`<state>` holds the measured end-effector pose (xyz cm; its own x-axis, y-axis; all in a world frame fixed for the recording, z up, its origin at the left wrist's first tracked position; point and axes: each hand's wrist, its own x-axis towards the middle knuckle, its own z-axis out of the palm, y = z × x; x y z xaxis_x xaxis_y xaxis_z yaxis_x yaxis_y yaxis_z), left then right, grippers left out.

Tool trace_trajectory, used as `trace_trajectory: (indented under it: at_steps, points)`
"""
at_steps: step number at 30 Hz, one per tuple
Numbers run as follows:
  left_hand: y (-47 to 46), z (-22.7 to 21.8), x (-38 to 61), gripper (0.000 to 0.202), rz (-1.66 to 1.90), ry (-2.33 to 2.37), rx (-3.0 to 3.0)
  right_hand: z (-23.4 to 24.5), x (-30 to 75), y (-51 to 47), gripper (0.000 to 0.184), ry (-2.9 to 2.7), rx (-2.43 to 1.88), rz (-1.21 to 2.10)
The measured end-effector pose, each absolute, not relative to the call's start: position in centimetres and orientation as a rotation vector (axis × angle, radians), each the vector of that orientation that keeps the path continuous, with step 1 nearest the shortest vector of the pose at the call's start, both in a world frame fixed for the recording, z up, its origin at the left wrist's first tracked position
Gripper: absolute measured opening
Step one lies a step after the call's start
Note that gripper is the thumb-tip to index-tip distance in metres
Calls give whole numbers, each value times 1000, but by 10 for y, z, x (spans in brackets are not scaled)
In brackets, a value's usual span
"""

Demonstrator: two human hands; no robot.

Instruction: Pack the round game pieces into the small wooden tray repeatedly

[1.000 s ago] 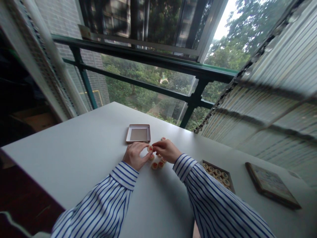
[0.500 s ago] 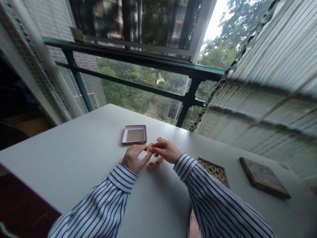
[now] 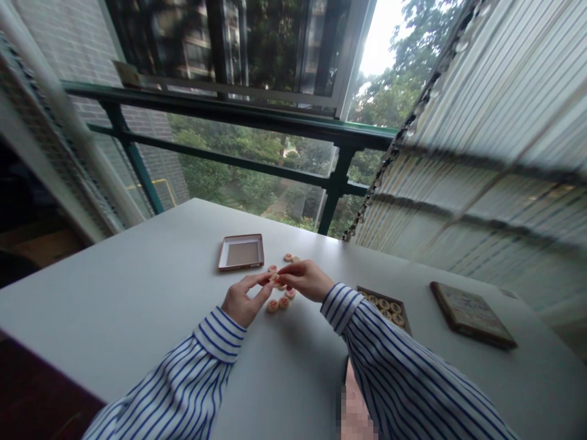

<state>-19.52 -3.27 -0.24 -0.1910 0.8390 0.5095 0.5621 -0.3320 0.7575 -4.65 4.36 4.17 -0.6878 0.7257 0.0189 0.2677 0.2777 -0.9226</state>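
Between both hands, a round wooden Chinese chess piece (image 3: 275, 280) with a red character is held up above the table. The fingers and thumb of my left hand (image 3: 242, 300) pinch its left side. My right hand (image 3: 308, 281) grips it from the right with thumb and fingertips. Several similar red-marked pieces lie on the white table beneath and around the hands, among them a near piece (image 3: 273, 305) and a far piece (image 3: 287, 257). Some are partly hidden behind the fingers.
A shallow open box or lid (image 3: 221, 261) lies beyond my left hand. To the right, a tray (image 3: 380, 294) holds several dark-marked pieces, partly covered by my right sleeve. Farther right lies a flat, patterned box (image 3: 474, 315). A green railing (image 3: 229, 110) and window stand behind the table (image 3: 151, 293).
The whole view has shifted slightly, so the table things appear farther left. Both hands keep hold of the piece, with a small change in finger position.
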Motion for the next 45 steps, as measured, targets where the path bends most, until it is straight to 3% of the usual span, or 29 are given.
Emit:
trace_trajectory:
  at_steps: [45]
  points:
    - [-35,24,-139,28,1481,1462,1560,54,14,26,24,-2009,-870,1383]
